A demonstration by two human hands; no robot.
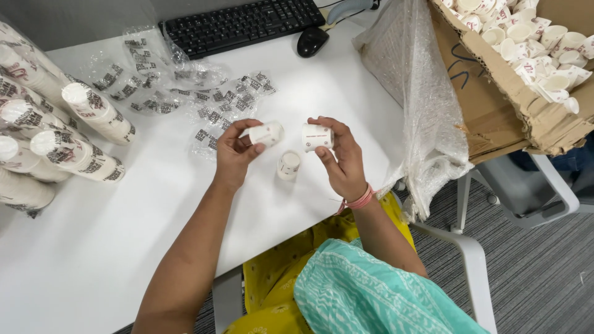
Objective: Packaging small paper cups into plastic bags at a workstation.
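My left hand (234,154) holds a small white paper cup (266,133) on its side, above the white table (154,235). My right hand (340,158) grips a second small white cup (317,137) with printed marks, its open side turned toward the first cup. The two cups are a few centimetres apart. A third small cup (288,165) stands on the table just below and between my hands, touching neither.
Wrapped stacks of white cups (74,154) lie at the table's left. Empty clear printed sleeves (185,93) are strewn behind my hands. A black keyboard (241,25) and mouse (311,41) sit at the back. A cardboard box of loose cups (532,55) with bubble wrap (421,105) stands right.
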